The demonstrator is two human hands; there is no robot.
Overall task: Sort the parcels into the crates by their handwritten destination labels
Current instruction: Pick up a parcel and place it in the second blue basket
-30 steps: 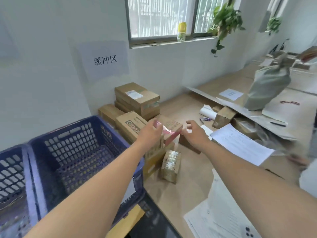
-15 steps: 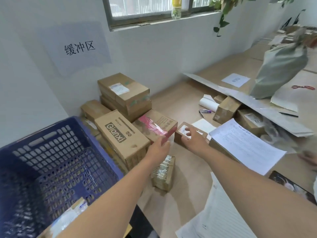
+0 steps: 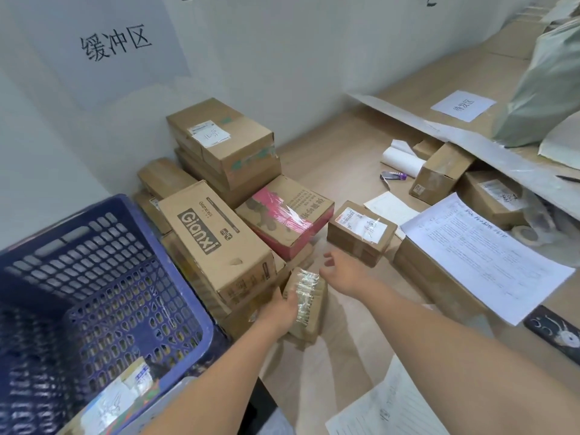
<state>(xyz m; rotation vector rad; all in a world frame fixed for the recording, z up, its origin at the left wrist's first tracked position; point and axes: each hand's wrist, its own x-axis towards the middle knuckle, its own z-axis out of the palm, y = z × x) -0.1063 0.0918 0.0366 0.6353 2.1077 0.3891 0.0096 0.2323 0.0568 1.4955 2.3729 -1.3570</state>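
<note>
Cardboard parcels are piled against the wall: a labelled box point(image 3: 219, 136) on top, a "Gianxi" box point(image 3: 213, 233), and a pink-taped box point(image 3: 284, 215). My left hand point(image 3: 282, 306) grips the left side of a small tape-wrapped parcel point(image 3: 309, 304) standing on the table in front of the pile. Just above its right side hovers my right hand point(image 3: 342, 271), fingers relaxed and holding nothing. Right behind that hand lies a small box with a handwritten label point(image 3: 361, 230). The blue crate point(image 3: 175, 277) at the left holds one parcel point(image 3: 116, 400).
Printed sheets point(image 3: 483, 255) cover a box at the right, with more boxes point(image 3: 442, 171) under a cardboard sheet point(image 3: 489, 149). A paper roll point(image 3: 401, 158), a tape roll point(image 3: 527, 232) and a grey mailing bag point(image 3: 546, 89) lie further back. A wall sign point(image 3: 116, 42) hangs above the pile.
My left hand left the pink-taped box and came down onto the small tape-wrapped parcel. My right hand drew back off the labelled small box. The view tilted down.
</note>
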